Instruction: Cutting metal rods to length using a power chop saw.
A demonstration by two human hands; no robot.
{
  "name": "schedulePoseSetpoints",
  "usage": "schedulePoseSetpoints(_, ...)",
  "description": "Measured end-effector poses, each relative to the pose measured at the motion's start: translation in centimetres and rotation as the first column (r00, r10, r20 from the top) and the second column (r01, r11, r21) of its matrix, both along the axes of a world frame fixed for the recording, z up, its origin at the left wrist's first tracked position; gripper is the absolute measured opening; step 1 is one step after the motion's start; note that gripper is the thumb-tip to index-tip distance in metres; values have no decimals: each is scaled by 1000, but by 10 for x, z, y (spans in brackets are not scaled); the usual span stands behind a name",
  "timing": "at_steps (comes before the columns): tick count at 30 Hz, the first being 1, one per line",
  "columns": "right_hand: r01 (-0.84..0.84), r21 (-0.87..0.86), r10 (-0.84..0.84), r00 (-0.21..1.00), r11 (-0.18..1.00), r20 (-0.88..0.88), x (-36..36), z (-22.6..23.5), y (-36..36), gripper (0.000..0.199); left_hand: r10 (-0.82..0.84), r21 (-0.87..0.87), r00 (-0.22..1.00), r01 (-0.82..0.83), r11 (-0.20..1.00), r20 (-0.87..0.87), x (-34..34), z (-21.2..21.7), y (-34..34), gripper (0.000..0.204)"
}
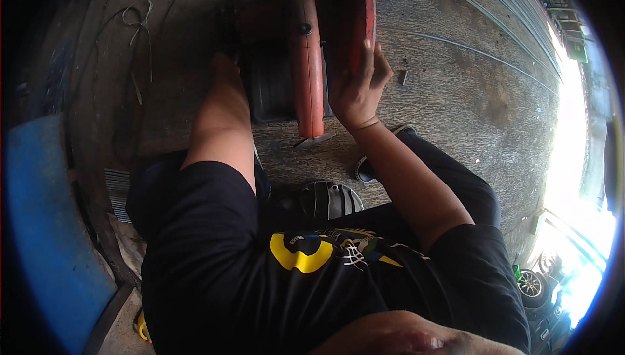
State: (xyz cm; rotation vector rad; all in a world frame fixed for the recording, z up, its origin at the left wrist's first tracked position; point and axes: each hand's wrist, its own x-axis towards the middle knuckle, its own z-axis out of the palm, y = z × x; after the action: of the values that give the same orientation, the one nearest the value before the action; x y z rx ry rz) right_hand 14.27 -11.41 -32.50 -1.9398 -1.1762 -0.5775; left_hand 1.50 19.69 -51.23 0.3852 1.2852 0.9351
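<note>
Fingers (pixel 370 55) of the right hand (pixel 357 88) lay flat, together, against the red saw guard (pixel 361 10); left hand (pixel 224 52) (grip hidden) reached beside the motor.

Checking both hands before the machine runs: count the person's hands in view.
2. The right hand lies flat against the red blade guard. The left hand is at the machine's dark left side, its fingers mostly hidden.

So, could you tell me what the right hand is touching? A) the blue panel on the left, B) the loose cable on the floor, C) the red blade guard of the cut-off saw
C: the right hand rests flat against the red blade guard of the saw.
</note>
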Motion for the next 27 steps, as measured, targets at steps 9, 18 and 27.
schedulePoseSetpoints(9, -9, 0, 9, 999, 1000, 32, 1, 0, 0, 61, 1, 0, 1000, -1, 1000, -10, -5, 2, -5, 36)
schedulePoseSetpoints(18, -30, 11, 29, 1000, 999, 9, 2, -2, 0, 75, 0, -7, 1000, 0, 1000, -16, -8, 2, -10, 36)
schedulePoseSetpoints(27, -8, 8, 8, 1000, 1000, 10, 1, -1, 0, 74, -3, -2, 1000, 3, 1000, -21, -6, 1, -5, 37)
